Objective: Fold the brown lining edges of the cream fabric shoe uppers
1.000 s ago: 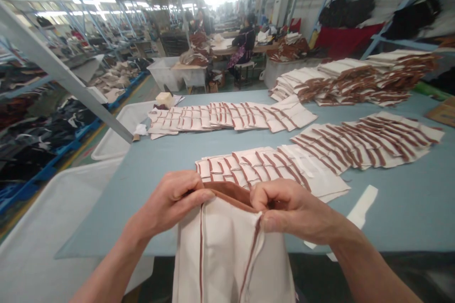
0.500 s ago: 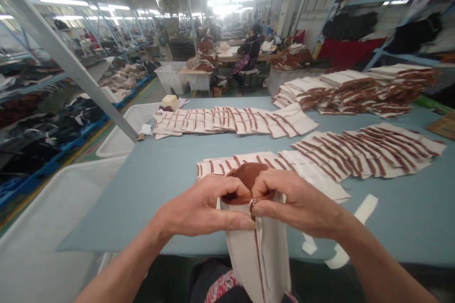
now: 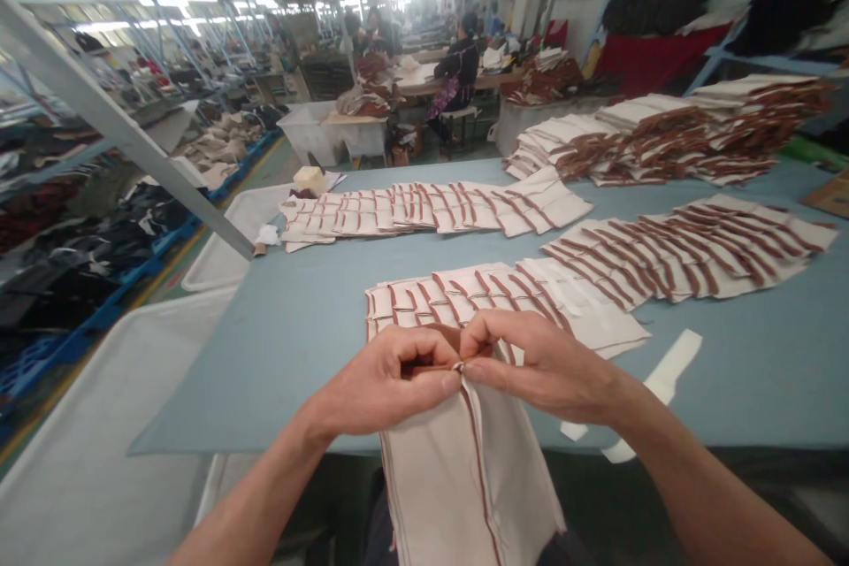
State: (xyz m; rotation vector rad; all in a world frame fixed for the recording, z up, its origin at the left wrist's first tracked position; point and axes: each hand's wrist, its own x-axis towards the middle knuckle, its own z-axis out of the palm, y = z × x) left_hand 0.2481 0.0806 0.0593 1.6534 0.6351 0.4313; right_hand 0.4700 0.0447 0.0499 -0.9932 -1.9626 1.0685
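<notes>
A cream fabric piece [image 3: 441, 478] with a brown inner side and a dark seam down its middle hangs from both hands over the table's near edge. My left hand [image 3: 391, 378] is closed, thumb and fingers pinching the top edge beside the seam. My right hand [image 3: 531, 364] pinches the same edge just right of it, so the fingertips nearly meet at the seam's top. The brown inside shows only partly behind the fingers. Just beyond my hands lies a row of overlapping cream pieces with brown edges [image 3: 411, 296].
Another overlapping row [image 3: 431, 208] lies farther back, and one [image 3: 690, 252] fans out at right. Tall fabric stacks [image 3: 663, 133] stand at back right. White strips [image 3: 669, 367] lie on the blue-grey table [image 3: 285, 363]. A metal post [image 3: 133, 119] and white bins [image 3: 119, 407] are at left.
Both hands have drawn slightly left with the fabric's top edge. The top opening has narrowed, and more of the cream front now shows below my hands. The view has tilted slightly downward.
</notes>
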